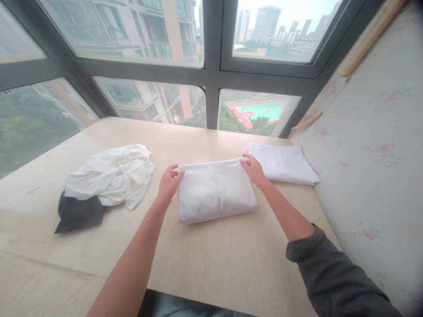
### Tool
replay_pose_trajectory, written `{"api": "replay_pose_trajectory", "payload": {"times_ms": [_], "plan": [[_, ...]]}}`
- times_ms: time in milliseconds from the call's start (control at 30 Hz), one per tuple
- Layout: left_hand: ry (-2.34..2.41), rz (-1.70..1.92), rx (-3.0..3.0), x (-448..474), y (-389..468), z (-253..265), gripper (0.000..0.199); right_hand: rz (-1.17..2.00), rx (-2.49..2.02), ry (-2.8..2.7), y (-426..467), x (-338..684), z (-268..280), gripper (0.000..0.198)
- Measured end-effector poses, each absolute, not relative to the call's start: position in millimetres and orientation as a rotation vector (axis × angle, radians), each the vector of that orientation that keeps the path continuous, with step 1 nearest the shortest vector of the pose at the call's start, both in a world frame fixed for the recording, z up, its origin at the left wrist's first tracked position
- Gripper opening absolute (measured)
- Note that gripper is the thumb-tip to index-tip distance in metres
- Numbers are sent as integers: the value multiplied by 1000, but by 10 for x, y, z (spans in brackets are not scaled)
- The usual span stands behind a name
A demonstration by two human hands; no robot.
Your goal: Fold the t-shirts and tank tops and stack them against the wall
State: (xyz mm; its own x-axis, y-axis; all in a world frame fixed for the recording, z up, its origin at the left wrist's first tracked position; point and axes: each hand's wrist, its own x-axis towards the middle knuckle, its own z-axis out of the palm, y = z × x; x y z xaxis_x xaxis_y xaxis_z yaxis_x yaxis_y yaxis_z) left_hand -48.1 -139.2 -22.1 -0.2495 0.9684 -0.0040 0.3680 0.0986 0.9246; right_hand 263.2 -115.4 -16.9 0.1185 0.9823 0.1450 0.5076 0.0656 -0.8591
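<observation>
A white cloth (216, 189), folded into a thick rectangle, lies in front of me on the pale sill. My left hand (170, 180) pinches its far left corner between thumb and fingers. At the far right corner my right hand (253, 168) grips the same folded edge. A second folded white cloth (280, 163) lies flat just beyond my right hand, by the wall. Over on the left is a crumpled white garment (112, 176), with a dark grey piece of fabric (81, 213) showing under its near side.
The wide sill (211, 264) has its near edge close to my body. Dark window frames (211, 75) border its far side. A flower-patterned wall (370, 176) with peeling paper at its lower corner closes off the right.
</observation>
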Motion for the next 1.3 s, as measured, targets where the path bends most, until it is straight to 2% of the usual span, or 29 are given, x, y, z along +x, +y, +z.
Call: {"api": "replay_pose_trajectory", "payload": {"times_ms": [233,333,467,667,800,967,1033,1200,1300], "plan": [[1798,861,1318,-600,-1490,-658,73,756,-1803,-1531,-1144,2655,-695,53],[1773,759,1305,-650,-1728,-648,81,766,-1862,-1575,-1349,2740,-814,59],[1582,790,1009,-650,-2003,-528,87,950,-1849,-1486,-1646,2851,-903,69],[1257,1008,697,-493,-2296,-441,82,1023,-1741,-1461,-1911,2854,-955,74],[1446,895,779,-444,-2481,-510,80,919,-1741,-1376,-2009,2774,-972,61],[1804,702,1181,-444,-2613,-635,87,727,-1807,-1400,-2117,2693,-994,52],[1893,700,1280,-423,-2624,-670,83,608,-1804,-1455,-2153,2670,-1000,50],[2051,632,1408,-343,-2645,-686,57,348,-1888,-1658,-2235,2597,-988,41],[2098,520,1461,-332,-2651,-665,55,325,-2053,-1786,-2254,2554,-946,40]]}}
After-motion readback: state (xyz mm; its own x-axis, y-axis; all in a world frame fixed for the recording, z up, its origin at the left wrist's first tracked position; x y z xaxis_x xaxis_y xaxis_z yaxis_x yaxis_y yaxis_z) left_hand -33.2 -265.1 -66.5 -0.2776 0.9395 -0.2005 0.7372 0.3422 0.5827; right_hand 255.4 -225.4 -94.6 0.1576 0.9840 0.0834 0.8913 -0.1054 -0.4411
